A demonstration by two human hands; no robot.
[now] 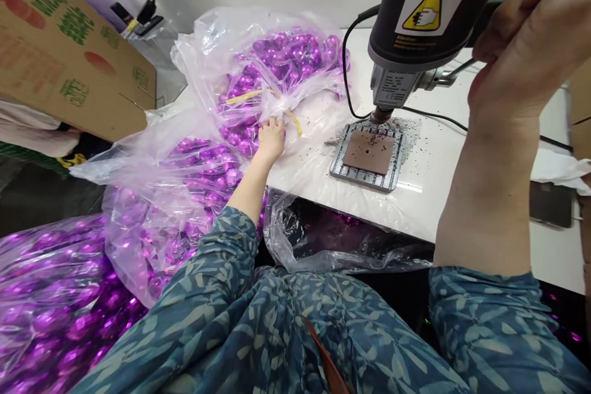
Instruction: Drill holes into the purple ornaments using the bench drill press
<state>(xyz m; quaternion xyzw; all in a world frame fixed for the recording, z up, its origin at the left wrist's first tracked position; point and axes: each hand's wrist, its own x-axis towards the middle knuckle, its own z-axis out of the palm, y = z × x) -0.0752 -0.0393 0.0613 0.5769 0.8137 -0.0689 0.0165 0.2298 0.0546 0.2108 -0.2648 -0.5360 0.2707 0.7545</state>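
Observation:
My left hand (271,136) is closed at the gathered neck of a clear plastic bag (217,28) full of shiny purple balls (286,52). A yellow tie (242,97) lies across the neck beside my fingers. High on the right, my right hand (512,31) is curled at the side of a small bench drill press (418,12), where its metal lever (462,68) runs into my grip. The fingertips are partly hidden. Below the drill chuck (382,114), a brown board (369,152) with a small hole rests on the ridged metal base (339,166).
Dark shavings (409,135) are scattered around the base. An open plastic bag (286,240) hangs at the table's front edge. More bagged purple balls (50,314) fill the lower left. A cardboard box (69,43) stands at left; a phone (550,204) lies at right. A black cable (346,74) loops beside the drill.

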